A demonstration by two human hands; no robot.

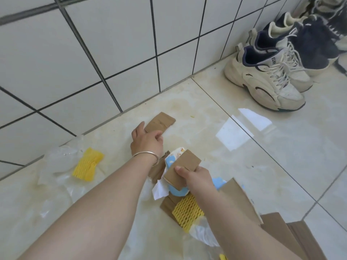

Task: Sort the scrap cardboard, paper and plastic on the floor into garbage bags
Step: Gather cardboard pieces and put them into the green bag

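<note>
My left hand (pixel 146 140) reaches toward the wall and pinches the near end of a brown cardboard strip (pixel 161 121) lying on the floor. My right hand (pixel 197 177) grips a bundle of cardboard pieces (pixel 185 167), with blue-and-white printed paper (pixel 173 160) and white tissue (pixel 159 190) in it. Under that hand lie a yellow foam net (pixel 187 209) and more brown cardboard (pixel 238 196). A second yellow foam net (pixel 88 165) rests on clear plastic film (pixel 60 158) at the left by the wall.
A tiled wall (pixel 93 53) runs along the far side. Several sneakers (pixel 268 79) stand at the upper right corner. Flat cardboard sheets (pixel 293 237) lie at the lower right. More clear plastic (pixel 204 235) lies near my right forearm.
</note>
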